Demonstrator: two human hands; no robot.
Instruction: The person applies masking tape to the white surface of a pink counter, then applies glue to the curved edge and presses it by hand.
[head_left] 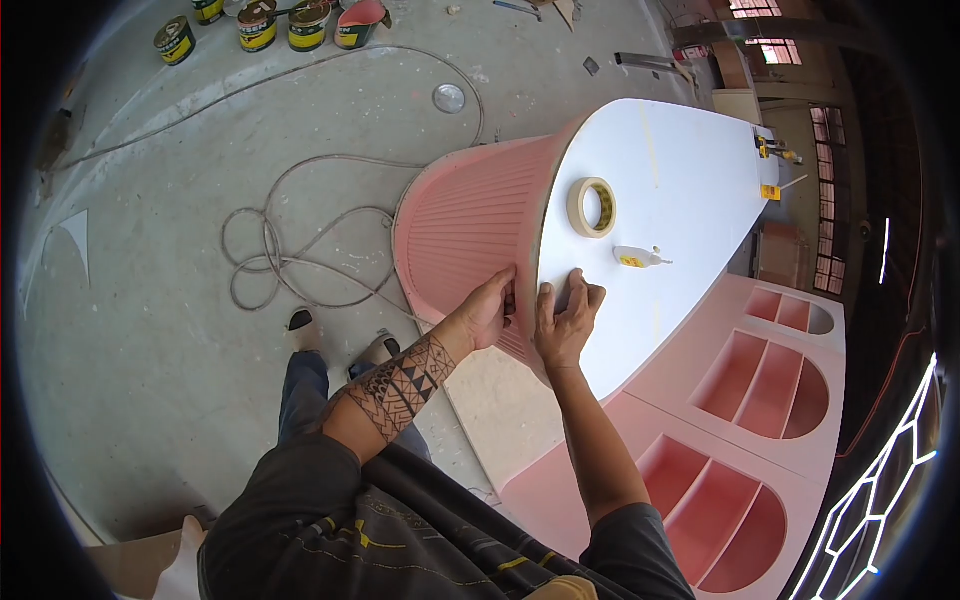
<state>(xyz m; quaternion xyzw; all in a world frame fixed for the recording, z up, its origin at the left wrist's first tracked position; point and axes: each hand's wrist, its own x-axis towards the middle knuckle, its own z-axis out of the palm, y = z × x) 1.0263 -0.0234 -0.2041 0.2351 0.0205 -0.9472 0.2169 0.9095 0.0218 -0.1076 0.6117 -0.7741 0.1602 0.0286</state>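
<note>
A counter with a white top (660, 210) and a pink fluted side (462, 225) stands in front of me. My left hand (488, 310) is at its curved pink rim, thumb along the edge and fingers curled in; whatever they hold, if anything, is hidden. Beside it, my right hand (568, 322) rests on the white top at the same edge, its fingers bent but apart. A roll of masking tape (577, 208) lies on the top beyond the right hand. Near it lies a small white bottle with a yellow label (632, 257).
Pink shelf units (725, 480) with rounded openings stand to the right. A long hose (275, 245) loops over the concrete floor (170, 350). Several paint cans (257, 30) stand at far left. Tools (770, 150) lie at the counter's far end.
</note>
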